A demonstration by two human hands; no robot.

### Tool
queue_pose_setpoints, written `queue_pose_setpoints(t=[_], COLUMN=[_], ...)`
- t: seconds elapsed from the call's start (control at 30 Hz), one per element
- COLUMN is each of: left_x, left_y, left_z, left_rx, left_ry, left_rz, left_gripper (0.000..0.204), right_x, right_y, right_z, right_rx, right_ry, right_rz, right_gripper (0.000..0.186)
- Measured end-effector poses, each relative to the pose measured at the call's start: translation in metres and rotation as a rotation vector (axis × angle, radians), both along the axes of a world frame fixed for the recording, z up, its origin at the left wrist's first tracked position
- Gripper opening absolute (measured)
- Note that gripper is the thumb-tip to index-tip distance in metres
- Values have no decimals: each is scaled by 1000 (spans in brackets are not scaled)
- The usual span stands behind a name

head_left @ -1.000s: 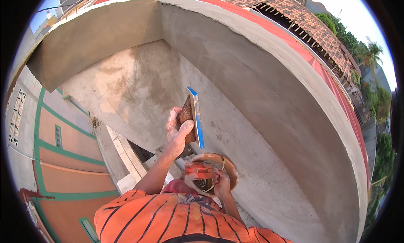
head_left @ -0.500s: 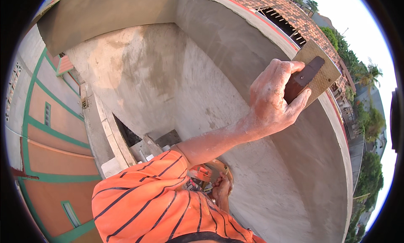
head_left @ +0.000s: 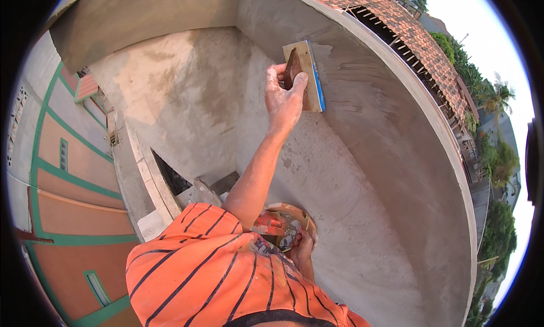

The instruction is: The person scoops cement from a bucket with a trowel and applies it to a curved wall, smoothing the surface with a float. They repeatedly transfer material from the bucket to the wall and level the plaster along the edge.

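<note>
A plastering float point(head_left: 309, 95) with a tan, textured back, a brown handle and a blue edge is gripped in my left hand point(head_left: 283, 100), thumb and fingers wrapped round the handle. It lies near the upper right wall point(head_left: 368, 83), where grey plaster looks damp and streaked beside it. Whether its whole face touches the wall I cannot tell. Low down by my body, my right hand point(head_left: 303, 246) is closed at the side of a round tub point(head_left: 307, 218) holding grey, mortar-like stuff. An orange-red object point(head_left: 268, 223) shows at the tub's left, partly hidden by my shirt.
A lighter, rough wall surface point(head_left: 351, 197) runs below the darker plaster band. At lower left are a wooden plank point(head_left: 148, 182) and a dark opening point(head_left: 170, 174). Beyond the wall's top edge point(head_left: 433, 114) lies a tiled roof point(head_left: 391, 18). An orange-and-green building point(head_left: 79, 208) stands left.
My left hand has swung leftward with the float from the wall's top edge onto its inner face. Fresh streaks show on the plaster. More of the tub is visible; my right hand stays there.
</note>
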State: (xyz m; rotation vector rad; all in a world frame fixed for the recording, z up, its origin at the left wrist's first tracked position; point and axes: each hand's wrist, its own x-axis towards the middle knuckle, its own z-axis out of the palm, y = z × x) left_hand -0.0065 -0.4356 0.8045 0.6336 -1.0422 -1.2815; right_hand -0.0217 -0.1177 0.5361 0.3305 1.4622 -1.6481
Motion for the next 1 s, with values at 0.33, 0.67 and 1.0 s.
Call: queue_pose_setpoints(t=[0.33,0.67,1.0], left_x=[-34,-27,14], left_y=[67,20,-11], left_z=[83,45,19], left_rx=[-652,-513,-296], left_ry=[120,79,50], left_rz=[-20,68,-22], left_gripper=[36,35,33], right_x=[15,14,19], right_y=[-14,-15,-24], right_z=[17,1,12], right_rx=[-14,33,5], right_ry=[-29,-10,68], right_rz=[-5,68,-35], right_gripper=[18,19,19])
